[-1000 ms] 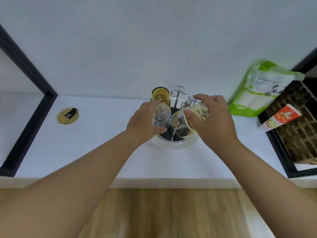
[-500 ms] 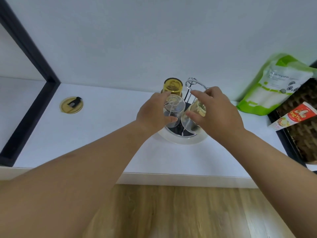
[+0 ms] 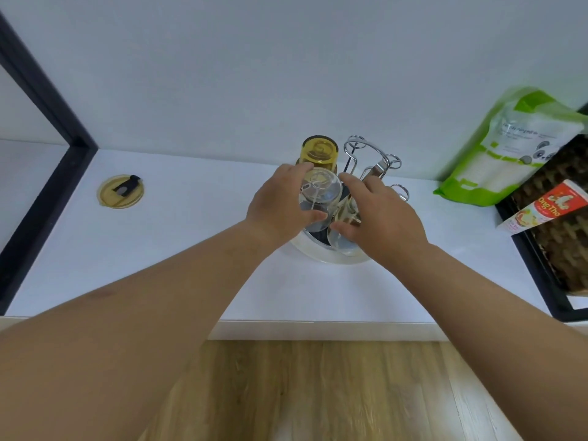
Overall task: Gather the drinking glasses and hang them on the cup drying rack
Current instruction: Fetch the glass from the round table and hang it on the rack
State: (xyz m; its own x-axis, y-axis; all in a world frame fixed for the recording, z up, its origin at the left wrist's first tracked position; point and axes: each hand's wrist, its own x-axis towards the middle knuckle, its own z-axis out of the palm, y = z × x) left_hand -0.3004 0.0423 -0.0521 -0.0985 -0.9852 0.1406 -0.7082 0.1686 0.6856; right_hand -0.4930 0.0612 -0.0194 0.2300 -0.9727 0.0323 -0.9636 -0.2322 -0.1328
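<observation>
Both hands are over the cup drying rack [image 3: 366,160], which stands on the white bench [image 3: 191,249]. The left hand [image 3: 280,205] is curled around a clear glass [image 3: 319,194]. The glass is upside down, with its bottom facing up, and it sits over one of the rack's metal pegs. The right hand [image 3: 381,218] is just beside the left one. Its fingers are wrapped around a second clear glass [image 3: 343,230], which is tilted and low, right over the rack's round base [image 3: 313,249]. Most of this glass is hidden by the hand.

Just past the left hand's fingers, a yellow glass [image 3: 319,151] is already on the rack, upside down. Past the right hand, bare metal loops of the rack stick up.

Far off to the left of the left hand, a round yellow lid [image 3: 120,191] lies flat on the bench. Off to the right of the right hand, a green and white bag [image 3: 509,148] leans on the wall. Next to it is a dark woven basket [image 3: 560,224] with a red and white tube [image 3: 547,208] lying against it.
</observation>
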